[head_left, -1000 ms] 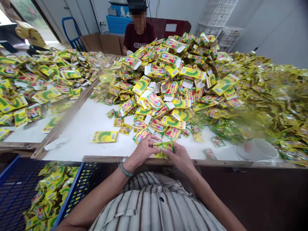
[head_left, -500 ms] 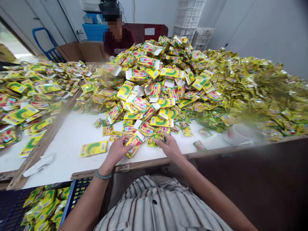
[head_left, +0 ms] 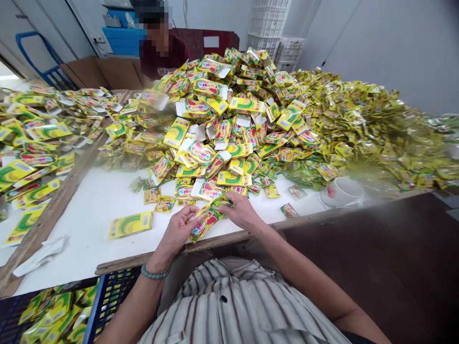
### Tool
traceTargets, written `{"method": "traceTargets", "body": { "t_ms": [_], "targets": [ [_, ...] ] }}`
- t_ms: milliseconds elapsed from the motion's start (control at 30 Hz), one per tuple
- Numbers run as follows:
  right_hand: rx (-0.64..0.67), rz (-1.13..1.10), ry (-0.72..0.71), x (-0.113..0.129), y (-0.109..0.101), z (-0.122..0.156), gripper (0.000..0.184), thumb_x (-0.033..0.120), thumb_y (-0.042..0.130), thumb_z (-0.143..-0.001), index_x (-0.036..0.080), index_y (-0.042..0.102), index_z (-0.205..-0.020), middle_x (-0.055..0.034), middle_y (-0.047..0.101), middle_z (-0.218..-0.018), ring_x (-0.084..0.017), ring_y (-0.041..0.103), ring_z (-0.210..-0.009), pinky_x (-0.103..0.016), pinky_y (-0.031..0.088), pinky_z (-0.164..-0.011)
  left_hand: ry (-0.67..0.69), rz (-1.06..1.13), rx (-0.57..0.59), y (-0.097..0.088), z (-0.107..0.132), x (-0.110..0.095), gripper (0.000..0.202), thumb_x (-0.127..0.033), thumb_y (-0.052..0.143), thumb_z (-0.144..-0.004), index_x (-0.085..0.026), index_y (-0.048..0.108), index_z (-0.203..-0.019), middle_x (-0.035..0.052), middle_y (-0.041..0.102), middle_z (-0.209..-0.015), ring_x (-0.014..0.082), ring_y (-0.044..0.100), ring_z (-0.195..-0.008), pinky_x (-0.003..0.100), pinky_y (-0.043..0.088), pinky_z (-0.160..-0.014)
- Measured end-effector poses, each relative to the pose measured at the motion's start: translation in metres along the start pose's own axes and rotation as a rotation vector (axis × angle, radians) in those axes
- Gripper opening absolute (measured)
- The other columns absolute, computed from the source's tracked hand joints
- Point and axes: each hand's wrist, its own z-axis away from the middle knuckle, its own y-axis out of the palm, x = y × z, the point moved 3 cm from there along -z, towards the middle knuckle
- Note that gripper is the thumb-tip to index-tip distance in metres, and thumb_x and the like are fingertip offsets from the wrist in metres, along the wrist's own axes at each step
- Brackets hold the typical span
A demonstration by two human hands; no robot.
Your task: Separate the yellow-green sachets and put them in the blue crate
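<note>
left hand [head_left: 178, 231] grips a carton [head_left: 204, 222] (yellow); right hand [head_left: 241, 211] pinches sachets [head_left: 223, 201].

At the near edge of a counter [head_left: 107, 205], the left hand [head_left: 177, 234] and right hand [head_left: 242, 212] meet on a small carton [head_left: 204, 222], the left hand under it, the right hand at its far end. A flat carton [head_left: 129, 224] lies alone to the left of the hands. Behind them a heap of cartons [head_left: 215, 124] rises across the counter's middle, with a spread of sachets [head_left: 373, 134] to its right. A cup [head_left: 340, 192] sits near the counter's front edge, right of the hands, at the foot of the sachets. A second counter [head_left: 36, 138] to the left carries more cartons. A crate [head_left: 107, 296] sits below at near left. Another person [head_left: 161, 52] sits behind the heap.
</note>
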Motion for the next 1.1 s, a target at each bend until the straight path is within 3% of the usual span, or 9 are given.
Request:
{"method": "traceTargets", "body": {
  "t_ms": [167,267,367,433,567,667,733,900,1100],
  "targets": [
    [-0.026,-0.055,0.064,-0.003,-0.004,0.006,0.022,0.032,0.072,-0.077,0.019,0.057,-0.068,0.0028,0.058,-0.066,-0.015,0.052,-0.066,-0.024,0.038,-0.060,-0.059,0.084,0.109,0.002,0.001,-0.001,0.037,-0.041,0.080,-0.071,-0.017,0.063,-0.093,0.0027,0.073,-0.089,0.0149,0.067,-0.078,0.024,0.052,-0.071],
    [-0.104,0.040,-0.038,0.003,-0.003,0.012,0.015,0.026,0.070,-0.078,0.020,0.058,-0.071,0.0003,0.060,-0.073,-0.017,0.055,-0.072,-0.026,0.041,-0.065,-0.099,0.109,0.145,0.006,0.001,-0.001,0.037,-0.041,0.080,-0.072,-0.016,0.062,-0.092,0.0037,0.074,-0.086,0.0153,0.068,-0.074,0.024,0.052,-0.068],
    [-0.117,0.108,-0.156,0.011,0.000,0.018,0.003,0.019,0.063,-0.082,0.020,0.063,-0.084,-0.0047,0.063,-0.085,-0.019,0.058,-0.082,-0.028,0.044,-0.072,-0.142,0.155,0.108,0.012,0.001,-0.001,0.041,-0.041,0.085,-0.064,-0.015,0.063,-0.087,0.0031,0.074,-0.078,0.0143,0.067,-0.067,0.023,0.052,-0.063],
    [-0.076,0.088,-0.183,0.013,-0.001,0.022,0.008,0.020,0.060,-0.084,0.020,0.064,-0.091,-0.0063,0.064,-0.090,-0.020,0.059,-0.086,-0.030,0.046,-0.075,-0.188,0.202,0.083,0.015,0.001,-0.001,0.043,-0.040,0.088,-0.059,-0.014,0.065,-0.085,0.0031,0.074,-0.077,0.0135,0.066,-0.063,0.022,0.051,-0.060],
    [-0.069,-0.111,-0.093,0.009,-0.008,0.025,0.021,0.031,0.060,-0.086,0.021,0.062,-0.105,-0.0055,0.068,-0.095,-0.019,0.063,-0.087,-0.029,0.050,-0.074,-0.228,0.273,0.059,0.018,0.002,-0.001,0.047,-0.038,0.090,-0.055,-0.014,0.069,-0.089,0.0041,0.076,-0.080,0.0157,0.068,-0.065,0.025,0.052,-0.063],
    [-0.156,-0.087,-0.058,0.006,-0.011,0.026,0.014,0.033,0.059,-0.087,0.021,0.065,-0.090,-0.0038,0.069,-0.082,-0.017,0.062,-0.073,-0.029,0.049,-0.067,-0.204,0.298,0.036,0.019,0.004,0.000,0.048,-0.037,0.091,-0.054,-0.014,0.071,-0.092,0.0034,0.077,-0.082,0.0172,0.070,-0.070,0.026,0.054,-0.067],
    [-0.189,-0.009,-0.105,0.006,-0.011,0.026,0.013,0.032,0.061,-0.087,0.021,0.066,-0.081,-0.0039,0.069,-0.078,-0.019,0.061,-0.075,-0.032,0.049,-0.070,-0.203,0.310,0.022,0.019,0.005,0.000,0.049,-0.036,0.091,-0.054,-0.014,0.071,-0.093,0.0035,0.077,-0.084,0.0172,0.071,-0.071,0.026,0.055,-0.069],
    [-0.218,0.073,-0.219,0.003,-0.014,0.024,0.013,0.033,0.074,-0.079,0.023,0.069,-0.075,-0.0056,0.071,-0.095,-0.023,0.060,-0.097,-0.043,0.042,-0.093,-0.202,0.318,0.036,0.019,0.010,0.000,0.050,-0.033,0.090,-0.056,-0.013,0.071,-0.098,0.0061,0.078,-0.090,0.0165,0.071,-0.073,0.025,0.055,-0.070],
    [-0.238,0.105,-0.189,-0.005,-0.007,0.027,0.015,0.034,0.077,-0.077,0.024,0.070,-0.068,-0.0063,0.068,-0.108,-0.027,0.052,-0.111,-0.052,0.035,-0.098,-0.215,0.359,0.010,0.022,0.011,0.007,0.051,-0.033,0.091,-0.053,-0.013,0.072,-0.096,0.0058,0.078,-0.086,0.0178,0.071,-0.070,0.028,0.055,-0.069]
  ]
}}
